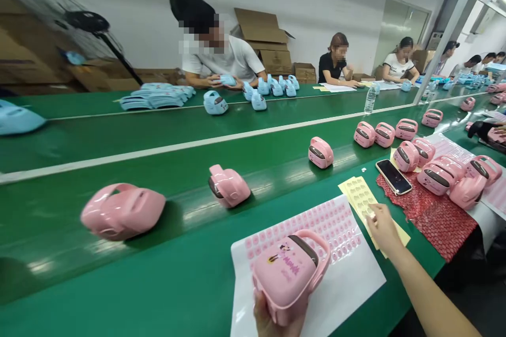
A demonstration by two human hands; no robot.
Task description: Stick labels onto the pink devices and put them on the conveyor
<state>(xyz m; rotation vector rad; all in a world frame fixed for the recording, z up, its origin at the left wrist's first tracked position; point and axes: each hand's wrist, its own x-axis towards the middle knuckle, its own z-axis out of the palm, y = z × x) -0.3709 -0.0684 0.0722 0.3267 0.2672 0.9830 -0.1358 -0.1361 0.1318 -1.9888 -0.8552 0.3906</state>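
Note:
My left hand (276, 321) grips a rounded pink plastic case (282, 274) from below. It has a carrying handle, a dark window strip and a printed cartoon figure with lettering, and is held tilted over a white sheet of round pink stickers (316, 221). To the right, my right hand (381, 226) reaches onto a pale yellow sticker sheet (358, 189). Its thumb and forefinger are pinched together at the stickers; whatever lies between the fingertips is too small to make out.
Several similar pink cases (321, 152) stand along the green conveyor belt (177, 168). A phone (393, 176) lies by red bubble wrap (438, 216) at right. Across the belt, a person in a white shirt (245, 58) handles a blue case (228, 80). A water bottle (370, 100) stands farther off.

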